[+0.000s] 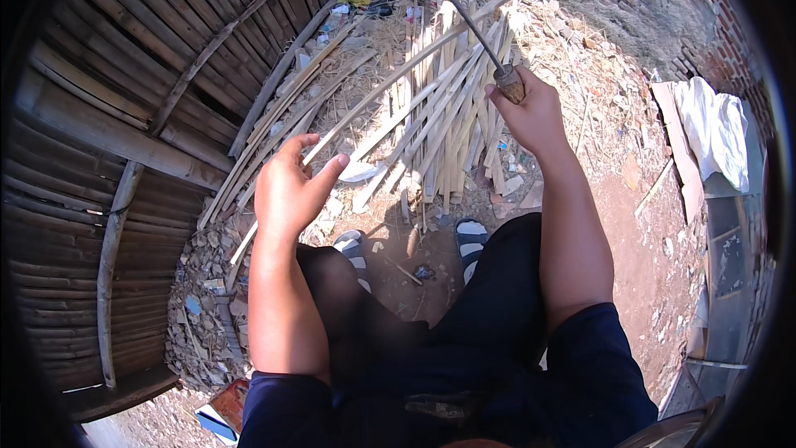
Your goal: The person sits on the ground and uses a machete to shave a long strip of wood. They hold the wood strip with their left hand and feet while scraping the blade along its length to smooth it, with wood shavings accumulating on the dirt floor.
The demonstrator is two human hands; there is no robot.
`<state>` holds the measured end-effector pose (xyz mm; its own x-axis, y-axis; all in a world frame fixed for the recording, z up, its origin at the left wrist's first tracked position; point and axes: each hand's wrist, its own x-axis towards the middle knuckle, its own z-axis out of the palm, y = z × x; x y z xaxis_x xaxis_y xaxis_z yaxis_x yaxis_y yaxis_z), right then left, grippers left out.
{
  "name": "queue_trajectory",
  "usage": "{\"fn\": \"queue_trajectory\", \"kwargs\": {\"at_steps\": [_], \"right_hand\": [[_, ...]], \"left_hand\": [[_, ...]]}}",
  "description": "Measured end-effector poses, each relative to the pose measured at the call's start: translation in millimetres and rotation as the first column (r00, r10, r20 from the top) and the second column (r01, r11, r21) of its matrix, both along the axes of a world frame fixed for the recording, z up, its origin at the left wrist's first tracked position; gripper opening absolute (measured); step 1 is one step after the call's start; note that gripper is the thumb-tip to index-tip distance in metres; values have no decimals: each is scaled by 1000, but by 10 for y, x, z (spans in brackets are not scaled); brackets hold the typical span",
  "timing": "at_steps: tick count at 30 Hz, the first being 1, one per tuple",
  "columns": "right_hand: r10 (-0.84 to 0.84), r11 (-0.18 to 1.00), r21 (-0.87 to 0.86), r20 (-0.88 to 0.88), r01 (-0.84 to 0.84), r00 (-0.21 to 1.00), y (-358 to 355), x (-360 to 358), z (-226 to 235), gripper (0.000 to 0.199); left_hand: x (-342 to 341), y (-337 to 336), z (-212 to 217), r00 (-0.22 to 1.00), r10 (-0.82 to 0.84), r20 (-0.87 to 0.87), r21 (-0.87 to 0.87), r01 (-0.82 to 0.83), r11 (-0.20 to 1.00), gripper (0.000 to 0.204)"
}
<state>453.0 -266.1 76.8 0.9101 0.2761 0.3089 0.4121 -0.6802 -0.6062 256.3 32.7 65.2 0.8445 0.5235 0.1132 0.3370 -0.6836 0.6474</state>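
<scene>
Right hand closed around the wooden handle of a long dark blade, I have my left hand curled at a long pale strip, thumb apart; how firmly it grips, I can't tell. The strip slants over the pile of strips, crossing the blade's line. Best to steady it well clear of the edge.

Strong daylight from above bleached the pale sticks and left the white cloth almost without detail. My right hand caught the sun, while the bamboo wall was dim and my trousers sank into near-black. Shade darkened the ground between my shoes. A faint hazy patch softened one trouser leg. The lens bent the brick wall, and black closed round my circular view.
</scene>
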Motion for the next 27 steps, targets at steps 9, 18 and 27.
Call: {"fn": "queue_trajectory", "kwargs": {"at_steps": [9, 18, 27], "right_hand": [[475, 829, -396, 124, -396, 871, 423, -425, 92, 20], [-59, 995, 77, -28, 61, 998, -61, 91, -16, 36], [494, 835, -373, 186, -404, 849, 377, -432, 31, 20]], "left_hand": [[-4, -38, 8, 995, -7, -101, -7, 6, 1000, 59], [-11, -54, 133, 999, 17, -41, -74, -20, 997, 55], [17, -59, -10, 999, -39, 2, -134, 39, 990, 61]]}}
